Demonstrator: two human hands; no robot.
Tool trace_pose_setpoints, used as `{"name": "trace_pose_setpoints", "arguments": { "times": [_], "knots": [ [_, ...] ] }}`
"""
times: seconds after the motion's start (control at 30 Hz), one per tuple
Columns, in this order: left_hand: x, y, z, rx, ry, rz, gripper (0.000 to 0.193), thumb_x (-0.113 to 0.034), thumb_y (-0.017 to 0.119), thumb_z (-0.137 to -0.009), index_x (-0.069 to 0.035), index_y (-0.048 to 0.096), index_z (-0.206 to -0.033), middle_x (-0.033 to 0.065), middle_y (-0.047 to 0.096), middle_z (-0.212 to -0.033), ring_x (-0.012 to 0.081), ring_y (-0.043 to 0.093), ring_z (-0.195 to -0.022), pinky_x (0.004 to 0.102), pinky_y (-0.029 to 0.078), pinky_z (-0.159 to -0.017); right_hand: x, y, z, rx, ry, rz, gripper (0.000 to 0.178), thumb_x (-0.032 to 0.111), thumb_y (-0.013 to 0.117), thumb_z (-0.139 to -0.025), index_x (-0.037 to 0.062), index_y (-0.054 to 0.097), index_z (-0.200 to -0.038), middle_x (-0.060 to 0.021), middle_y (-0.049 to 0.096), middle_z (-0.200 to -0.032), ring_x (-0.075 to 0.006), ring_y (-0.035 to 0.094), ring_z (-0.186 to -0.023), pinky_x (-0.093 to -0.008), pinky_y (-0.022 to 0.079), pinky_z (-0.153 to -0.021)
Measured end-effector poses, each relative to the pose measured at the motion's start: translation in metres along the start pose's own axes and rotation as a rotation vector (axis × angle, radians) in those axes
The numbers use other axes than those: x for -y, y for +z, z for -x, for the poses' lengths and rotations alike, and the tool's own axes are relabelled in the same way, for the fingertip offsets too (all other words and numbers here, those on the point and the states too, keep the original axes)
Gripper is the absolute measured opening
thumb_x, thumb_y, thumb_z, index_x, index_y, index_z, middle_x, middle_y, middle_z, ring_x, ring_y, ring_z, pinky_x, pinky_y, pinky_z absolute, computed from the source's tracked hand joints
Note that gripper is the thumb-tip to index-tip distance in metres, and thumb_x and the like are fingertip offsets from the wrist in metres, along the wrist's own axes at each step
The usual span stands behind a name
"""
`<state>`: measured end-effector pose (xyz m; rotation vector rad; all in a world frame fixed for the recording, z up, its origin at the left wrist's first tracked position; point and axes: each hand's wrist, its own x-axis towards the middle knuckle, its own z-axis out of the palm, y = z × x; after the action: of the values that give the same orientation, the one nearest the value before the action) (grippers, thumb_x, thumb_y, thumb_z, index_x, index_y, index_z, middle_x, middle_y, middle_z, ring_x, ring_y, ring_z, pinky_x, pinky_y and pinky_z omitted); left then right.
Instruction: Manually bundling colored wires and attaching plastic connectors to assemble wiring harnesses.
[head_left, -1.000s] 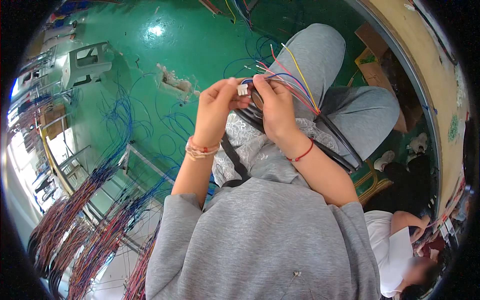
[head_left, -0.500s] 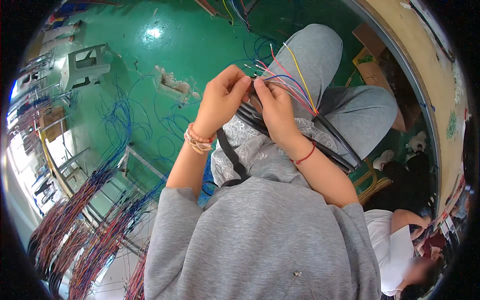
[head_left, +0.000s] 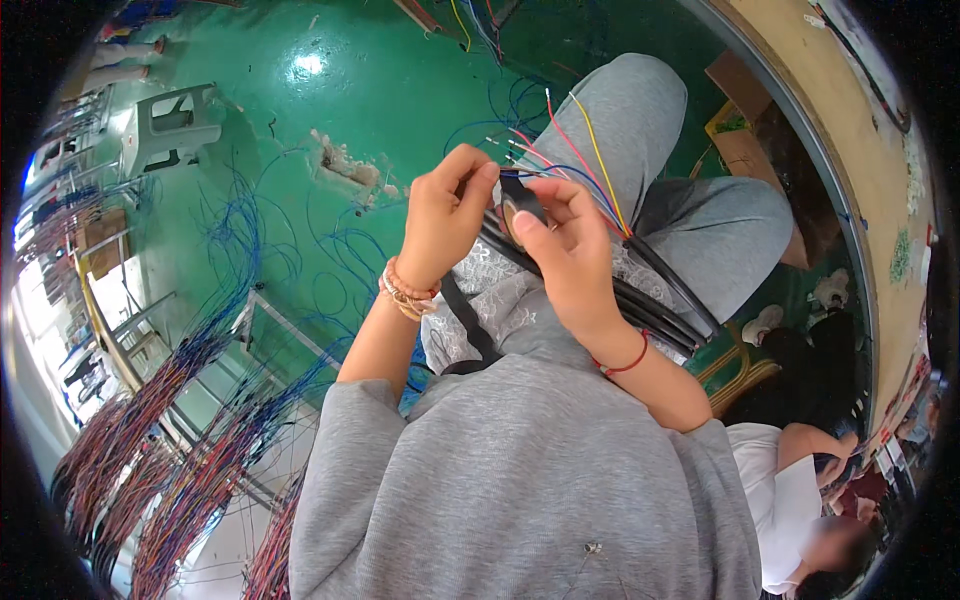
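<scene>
My right hand [head_left: 577, 258] holds a roll of black electrical tape [head_left: 522, 194] between thumb and fingers. A short strip of tape runs up from the roll to a thin wire by my left fingertips. My left hand [head_left: 445, 220] is closed in a pinch there; the wire end inside it is mostly hidden. Thick black cable [head_left: 672, 283] lies looped across my lap under both hands. Yellow, red, blue and white wires [head_left: 607, 190] fan out of its stripped end, above and right of my right hand.
Bundles of thin coloured wires [head_left: 190, 430] hang from a metal rack at the left. A grey plastic stool [head_left: 150, 130] stands on the green floor [head_left: 300, 110]. A table edge [head_left: 800, 90] curves along the right. Another person in a white shirt [head_left: 770, 490] sits at lower right.
My right hand has drawn away from my left, down and to the right, turning so the tape roll shows. A strip of tape now spans between the hands. The left hand stays nearly in place.
</scene>
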<state>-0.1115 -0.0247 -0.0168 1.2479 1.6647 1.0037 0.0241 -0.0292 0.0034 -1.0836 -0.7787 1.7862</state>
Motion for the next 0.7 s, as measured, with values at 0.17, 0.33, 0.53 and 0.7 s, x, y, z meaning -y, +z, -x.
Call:
{"name": "trace_pose_setpoints", "arguments": {
  "times": [0.17,0.33,0.53,0.7],
  "knots": [
    [-0.001,-0.006,0.001,0.049,0.142,-0.078,0.007,-0.007,0.054,-0.081,-0.001,0.054,-0.08,0.008,0.05,-0.057,0.0125,0.046,-0.051,0.0251,0.036,-0.047,0.012,-0.008,-0.012,0.037,0.055,-0.157,0.03,0.016,0.046,-0.089,-0.0013,0.037,-0.112,-0.0147,0.056,-0.098,-0.0183,0.058,-0.082,-0.0281,0.048,-0.074],
    [-0.007,-0.015,0.0,0.125,0.204,-0.094,0.004,-0.004,0.054,-0.08,-0.001,0.054,-0.081,0.0097,0.051,-0.067,0.0178,0.049,-0.059,0.0255,0.038,-0.051,0.02,-0.02,-0.021,0.141,0.129,-0.02,0.033,0.02,0.036,-0.092,0.0041,0.031,-0.12,-0.0175,0.055,-0.106,-0.0147,0.056,-0.067,-0.024,0.048,-0.056],
    [-0.009,-0.016,-0.003,0.061,0.463,-0.15,0.004,0.001,0.056,-0.078,-0.001,0.054,-0.08,0.0073,0.054,-0.076,0.0163,0.051,-0.064,0.0248,0.041,-0.056,0.023,-0.027,-0.02,0.364,0.061,0.285,0.044,-0.005,0.039,-0.081,0.0073,0.034,-0.122,-0.0106,0.056,-0.103,-0.0067,0.052,-0.065,-0.0178,0.044,-0.052],
    [-0.01,-0.01,0.004,0.132,0.006,0.179,0.003,0.001,0.054,-0.078,0.0,0.054,-0.081,0.0064,0.054,-0.073,0.014,0.053,-0.068,0.0244,0.042,-0.058,0.019,-0.03,-0.025,0.413,-0.219,0.632,0.038,-0.011,0.05,-0.071,0.004,0.053,-0.106,-0.007,0.058,-0.1,-0.0096,0.056,-0.075,-0.0201,0.042,-0.053]
  ]
}}
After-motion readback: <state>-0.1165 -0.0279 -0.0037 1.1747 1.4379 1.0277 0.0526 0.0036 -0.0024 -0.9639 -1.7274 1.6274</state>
